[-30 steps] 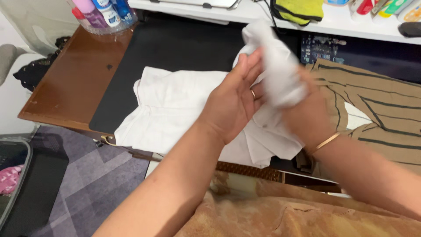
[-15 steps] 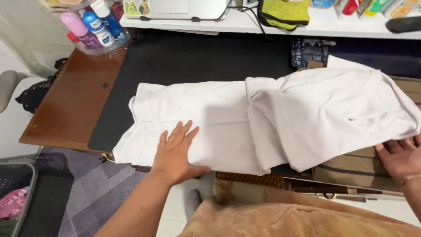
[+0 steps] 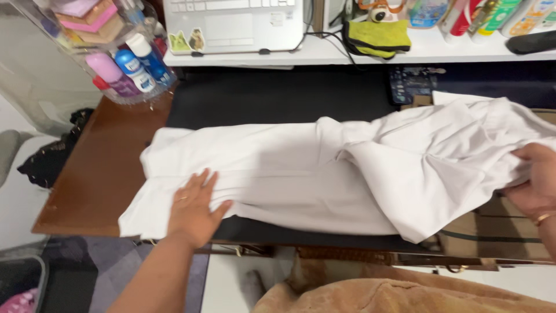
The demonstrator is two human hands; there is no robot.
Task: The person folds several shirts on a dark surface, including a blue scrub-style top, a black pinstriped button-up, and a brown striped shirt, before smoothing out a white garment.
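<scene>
A tan fuzzy blanket (image 3: 405, 295) lies nearest, at the bottom edge. Just beyond it, the left hand (image 3: 194, 210) rests flat on the near left part of a white garment (image 3: 289, 174), fingers (image 3: 202, 182) spread and straight, pressing the cloth down rather than gripping it. The right hand (image 3: 536, 185), with a gold bangle at the wrist, is at the right edge; its fingers are curled around a bunched fold of the same garment, holding it slightly lifted. The garment stretches left to right across a black mat (image 3: 278, 95) on a brown wooden tabletop (image 3: 98, 174), its left half lying smooth, its right half rumpled and folded over itself, covering most of a tan striped fabric (image 3: 498, 232) beneath. Farther back on the left stands a clear organiser (image 3: 110, 52) full of small bottles. Farthest, a white shelf (image 3: 440, 49) carries a laptop (image 3: 234, 23), a yellow-green pouch (image 3: 379, 35) and more bottles
</scene>
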